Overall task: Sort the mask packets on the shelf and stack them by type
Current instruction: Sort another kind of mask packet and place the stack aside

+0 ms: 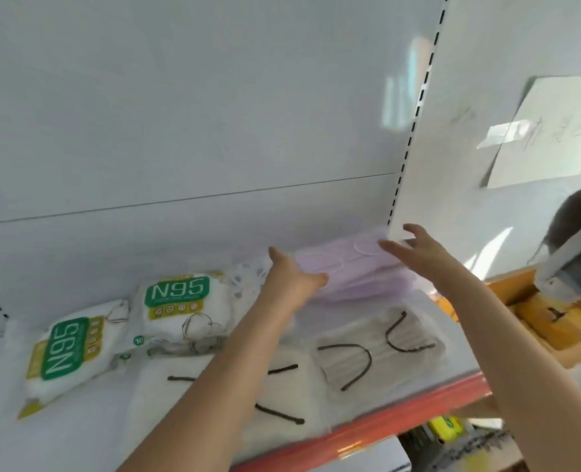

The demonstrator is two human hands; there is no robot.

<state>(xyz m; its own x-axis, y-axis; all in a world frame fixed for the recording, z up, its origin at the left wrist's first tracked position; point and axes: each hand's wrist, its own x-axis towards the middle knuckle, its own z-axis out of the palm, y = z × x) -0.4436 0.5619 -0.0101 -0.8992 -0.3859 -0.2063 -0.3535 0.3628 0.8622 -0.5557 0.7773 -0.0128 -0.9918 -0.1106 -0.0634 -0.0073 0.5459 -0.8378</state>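
Nearest me, the white mask packet (pixel 282 396) with black ear loops lies on the shelf (pixel 367 424), half hidden under my left forearm. Behind it my left hand (pixel 294 277) rests, fingers relaxed, on the blurred purple mask packet (pixel 357 274) at the shelf's back right. My right hand (pixel 418 253) hovers spread over that packet's right end; grey mask packet (pixel 381 345) in front, two N95 packets (pixel 176 301) left.

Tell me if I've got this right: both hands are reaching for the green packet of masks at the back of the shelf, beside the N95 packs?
Not quite. The packet that the left hand and right hand reach for is purple, not green, as the head view shows. It does lie at the back of the shelf, beside the N95 packs.
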